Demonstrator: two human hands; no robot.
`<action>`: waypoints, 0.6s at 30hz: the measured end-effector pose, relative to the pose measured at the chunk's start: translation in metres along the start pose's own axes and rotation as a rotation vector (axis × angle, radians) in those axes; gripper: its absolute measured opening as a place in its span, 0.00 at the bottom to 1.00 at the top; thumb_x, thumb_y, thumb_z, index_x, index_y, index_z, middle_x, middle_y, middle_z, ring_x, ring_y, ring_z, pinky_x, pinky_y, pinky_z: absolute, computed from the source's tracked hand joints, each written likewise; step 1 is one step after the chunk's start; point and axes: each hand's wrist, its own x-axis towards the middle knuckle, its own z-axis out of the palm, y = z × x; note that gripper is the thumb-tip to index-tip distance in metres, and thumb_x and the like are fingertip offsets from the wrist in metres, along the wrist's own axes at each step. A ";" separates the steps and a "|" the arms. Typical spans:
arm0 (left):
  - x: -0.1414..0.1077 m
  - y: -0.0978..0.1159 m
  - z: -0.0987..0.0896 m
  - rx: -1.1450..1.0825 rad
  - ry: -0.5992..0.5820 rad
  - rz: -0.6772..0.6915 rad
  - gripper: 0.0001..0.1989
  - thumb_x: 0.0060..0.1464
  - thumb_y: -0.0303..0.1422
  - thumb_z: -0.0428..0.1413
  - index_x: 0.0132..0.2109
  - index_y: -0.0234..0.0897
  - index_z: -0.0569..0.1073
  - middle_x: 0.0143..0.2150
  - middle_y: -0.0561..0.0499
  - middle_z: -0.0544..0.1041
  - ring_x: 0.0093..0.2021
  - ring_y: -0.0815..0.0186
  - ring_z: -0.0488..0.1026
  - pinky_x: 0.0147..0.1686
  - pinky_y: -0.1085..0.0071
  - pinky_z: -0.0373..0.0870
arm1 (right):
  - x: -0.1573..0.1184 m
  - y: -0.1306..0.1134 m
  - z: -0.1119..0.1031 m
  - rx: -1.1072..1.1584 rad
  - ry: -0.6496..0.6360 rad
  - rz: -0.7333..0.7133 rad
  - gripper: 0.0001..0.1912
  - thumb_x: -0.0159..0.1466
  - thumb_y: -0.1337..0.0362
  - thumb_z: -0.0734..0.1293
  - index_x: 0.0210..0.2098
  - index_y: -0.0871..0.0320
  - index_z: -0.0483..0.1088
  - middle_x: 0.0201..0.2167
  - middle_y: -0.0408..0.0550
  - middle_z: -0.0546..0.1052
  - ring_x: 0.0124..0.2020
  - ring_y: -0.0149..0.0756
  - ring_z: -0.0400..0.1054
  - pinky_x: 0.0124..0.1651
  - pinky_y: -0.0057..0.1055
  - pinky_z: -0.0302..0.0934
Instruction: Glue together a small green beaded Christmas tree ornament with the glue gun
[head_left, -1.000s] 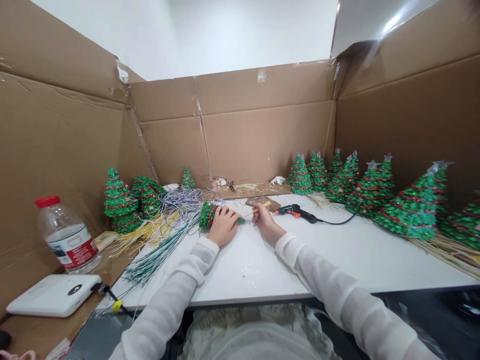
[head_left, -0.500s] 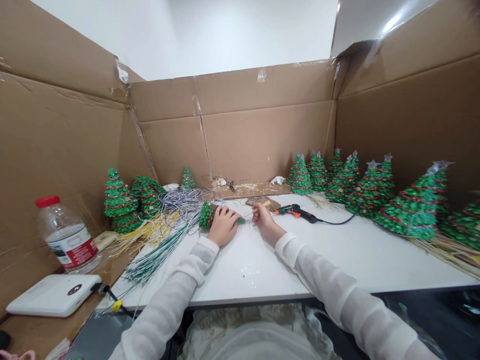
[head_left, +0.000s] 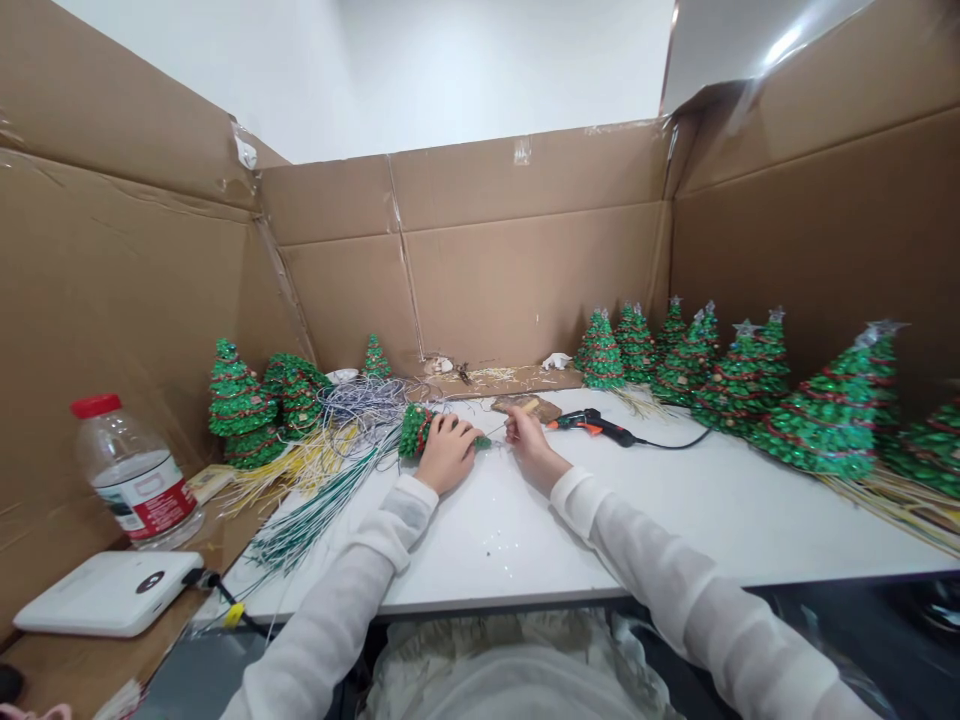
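My left hand (head_left: 448, 453) is curled around a small green beaded Christmas tree (head_left: 415, 431), which lies on its side on the white table (head_left: 495, 530). My right hand (head_left: 529, 436) pinches a thin pale strand (head_left: 498, 428), and its far end reaches toward the tip of that tree. The two hands are close together but not touching. A black and orange hot glue gun (head_left: 592, 428) lies just beyond my right hand. Bundles of green wire (head_left: 315, 510) and yellow strands (head_left: 300, 470) spread out left of my left forearm.
Several finished beaded trees (head_left: 821, 420) stand along the right side, with more (head_left: 236, 405) at the left. A tangle of silver-blue wire (head_left: 360, 400) lies behind the tree. Cardboard walls (head_left: 525, 280) surround the table. A plastic water bottle (head_left: 135, 472) and a white power bank (head_left: 109, 594) sit at the left.
The view has shifted very slightly. My hands and the small tree keep almost the same places.
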 end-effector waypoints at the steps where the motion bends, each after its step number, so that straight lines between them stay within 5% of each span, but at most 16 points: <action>1: 0.000 0.000 0.000 -0.001 -0.001 0.000 0.13 0.52 0.29 0.49 0.44 0.45 0.70 0.41 0.50 0.73 0.48 0.58 0.61 0.52 0.56 0.51 | 0.000 0.000 0.000 -0.001 0.010 -0.007 0.10 0.48 0.64 0.65 0.18 0.57 0.57 0.11 0.33 0.57 0.13 0.22 0.47 0.16 0.22 0.44; 7: 0.000 0.000 -0.002 -0.007 0.007 0.005 0.13 0.52 0.29 0.49 0.45 0.45 0.70 0.41 0.51 0.73 0.48 0.58 0.61 0.52 0.56 0.52 | 0.000 -0.002 0.000 -0.049 0.014 -0.072 0.15 0.46 0.59 0.70 0.17 0.57 0.59 0.13 0.35 0.60 0.15 0.23 0.51 0.18 0.24 0.47; 18: 0.000 0.000 0.000 0.011 0.020 0.011 0.13 0.52 0.29 0.49 0.44 0.44 0.70 0.41 0.51 0.73 0.47 0.59 0.61 0.52 0.56 0.52 | 0.000 -0.004 -0.004 -0.048 -0.187 -0.178 0.18 0.42 0.51 0.71 0.20 0.57 0.63 0.11 0.32 0.52 0.14 0.22 0.44 0.18 0.25 0.42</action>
